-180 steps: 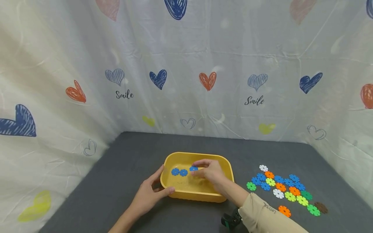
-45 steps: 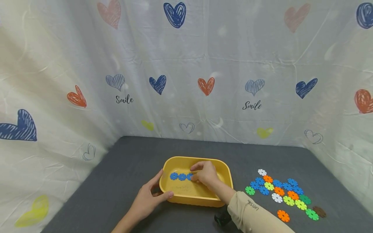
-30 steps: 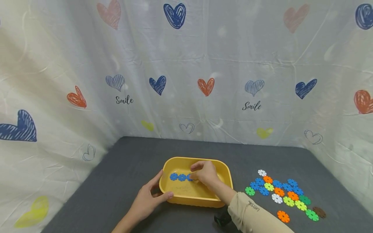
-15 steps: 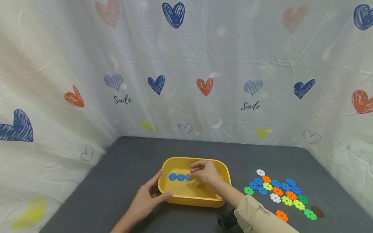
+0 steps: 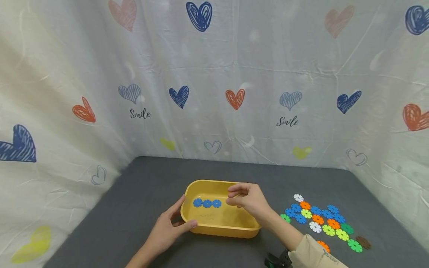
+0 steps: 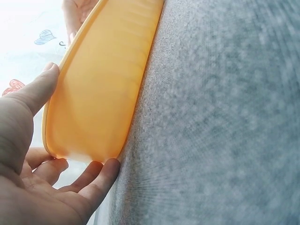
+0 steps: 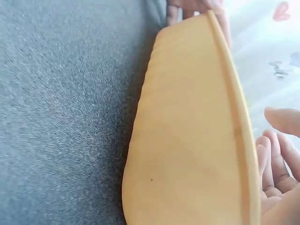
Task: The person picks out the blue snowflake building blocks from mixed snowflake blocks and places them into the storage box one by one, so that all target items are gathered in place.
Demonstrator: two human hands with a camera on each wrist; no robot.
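Here's the left hand (image 5: 168, 226), clasping the left end of the yellow bin (image 5: 228, 231), thumb by the near rim and fingers against the end wall, presumably to keep it steady on the desk (image 5: 167, 171). And the right hand (image 5: 250, 200): over the bin's right half, fingers loosely bent, thumb apart from them, nothing in its grasp! Just left of it, inside, lie three blue discs (image 5: 207, 203) in a neat row; whether they interlock is too small to tell. That line-up looks deliberate. Out to the right, a loose cluster of coloured discs (image 5: 317, 219) spreads flat, probably set for the right arm's easy reach. Textures now: the discs are thin, notched all round like little flowers, plastic by the look of them. The bin is smooth, round-cornered, wavy along its bottom edge, against the desk's grainy grey surface.
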